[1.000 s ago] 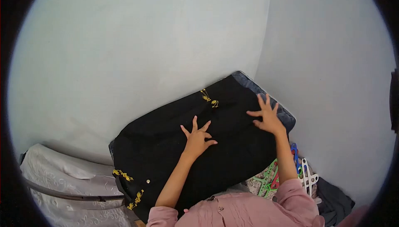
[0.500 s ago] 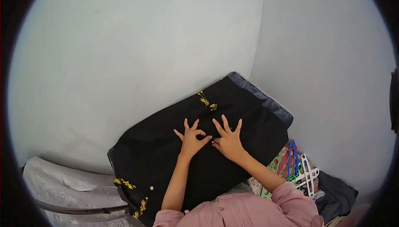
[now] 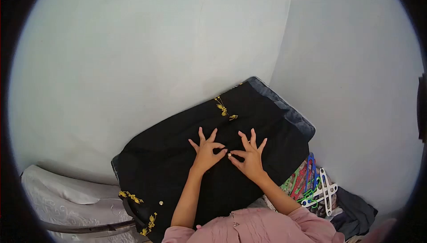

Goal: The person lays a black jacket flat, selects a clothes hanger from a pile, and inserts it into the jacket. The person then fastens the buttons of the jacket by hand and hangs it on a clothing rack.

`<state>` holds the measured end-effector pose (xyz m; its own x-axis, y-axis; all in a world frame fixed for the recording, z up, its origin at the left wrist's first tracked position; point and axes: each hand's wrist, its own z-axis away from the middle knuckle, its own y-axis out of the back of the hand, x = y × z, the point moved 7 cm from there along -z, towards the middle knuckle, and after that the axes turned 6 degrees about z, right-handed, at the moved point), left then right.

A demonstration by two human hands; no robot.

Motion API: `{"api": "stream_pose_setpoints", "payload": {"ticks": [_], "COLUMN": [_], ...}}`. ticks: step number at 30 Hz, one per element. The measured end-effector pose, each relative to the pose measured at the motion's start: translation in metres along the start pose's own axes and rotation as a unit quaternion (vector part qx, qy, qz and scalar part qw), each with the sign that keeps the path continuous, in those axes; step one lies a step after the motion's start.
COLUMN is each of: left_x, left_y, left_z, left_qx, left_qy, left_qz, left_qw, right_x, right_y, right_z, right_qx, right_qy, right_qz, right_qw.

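A black garment with yellow flower embroidery lies spread in front of me. My left hand rests over its middle, thumb and forefinger pinched at the cloth, the other fingers fanned out. Just to the right, my right hand pinches a small pale button between thumb and forefinger, its remaining fingers spread. The two pinches are a short gap apart. Lower left on the garment sits another pale round button. What exactly lies between the left fingertips is too small to see well; it looks like black cloth.
Beneath the garment, a dark blue-grey padded surface shows at the right edge. Plastic hangers in white, blue and green lie at lower right beside dark cloth. White patterned fabric and a dark curved bar are at lower left. Walls meet behind.
My right hand has shifted slightly right and down, and the button shows more clearly in its pinch. My left thumb and forefinger stay close to it. The view has moved a little.
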<state>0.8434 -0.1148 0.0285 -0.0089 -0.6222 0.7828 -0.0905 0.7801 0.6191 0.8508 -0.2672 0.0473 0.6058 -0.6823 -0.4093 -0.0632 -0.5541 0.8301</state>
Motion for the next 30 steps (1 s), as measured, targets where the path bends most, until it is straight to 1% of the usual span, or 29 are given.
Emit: {"api": "stream_pose_setpoints", "payload": {"ticks": [4, 7, 11, 14, 17, 20, 23, 25, 26, 28, 30], "left_x": [-0.009, -0.014, -0.011, -0.013, -0.015, -0.012, -0.007, -0.004, -0.001, 0.007, 0.019], "left_y": [-0.009, -0.012, -0.013, -0.014, -0.016, -0.017, -0.017, -0.016, -0.015, -0.011, -0.006], "left_z": [0.0, -0.001, 0.0, 0.0, 0.0, 0.002, 0.003, 0.004, 0.005, 0.007, 0.011], "left_qx": [-0.047, -0.064, -0.059, -0.058, -0.082, -0.095, -0.093, -0.095, -0.096, -0.082, -0.076], "left_qy": [-0.004, 0.001, 0.003, -0.014, -0.02, -0.021, -0.026, -0.015, -0.015, -0.029, -0.044], "left_qz": [0.018, 0.026, 0.013, 0.004, 0.001, -0.027, -0.04, -0.049, -0.05, -0.1, -0.111], "left_qw": [0.999, 0.998, 0.998, 0.998, 0.996, 0.995, 0.995, 0.994, 0.994, 0.991, 0.99], "right_x": [0.002, 0.007, 0.009, 0.012, 0.013, 0.014, 0.012, 0.006, 0.005, -0.002, -0.001], "right_y": [-0.004, -0.01, -0.013, -0.015, -0.013, -0.019, -0.022, -0.019, -0.018, -0.014, -0.013], "right_z": [0.0, 0.003, 0.003, 0.003, 0.004, 0.004, 0.004, 0.006, 0.006, 0.007, 0.007], "right_qx": [0.014, 0.022, 0.025, 0.028, 0.043, 0.02, 0.013, 0.051, 0.051, 0.052, 0.043], "right_qy": [-0.013, -0.021, -0.013, -0.028, -0.041, -0.039, -0.066, -0.04, -0.041, -0.005, -0.001], "right_qz": [-0.018, -0.022, -0.027, -0.051, -0.06, -0.045, -0.007, 0.017, 0.017, 0.03, 0.036], "right_qw": [1.0, 0.999, 0.999, 0.998, 0.996, 0.998, 0.998, 0.998, 0.998, 0.998, 0.998]}}
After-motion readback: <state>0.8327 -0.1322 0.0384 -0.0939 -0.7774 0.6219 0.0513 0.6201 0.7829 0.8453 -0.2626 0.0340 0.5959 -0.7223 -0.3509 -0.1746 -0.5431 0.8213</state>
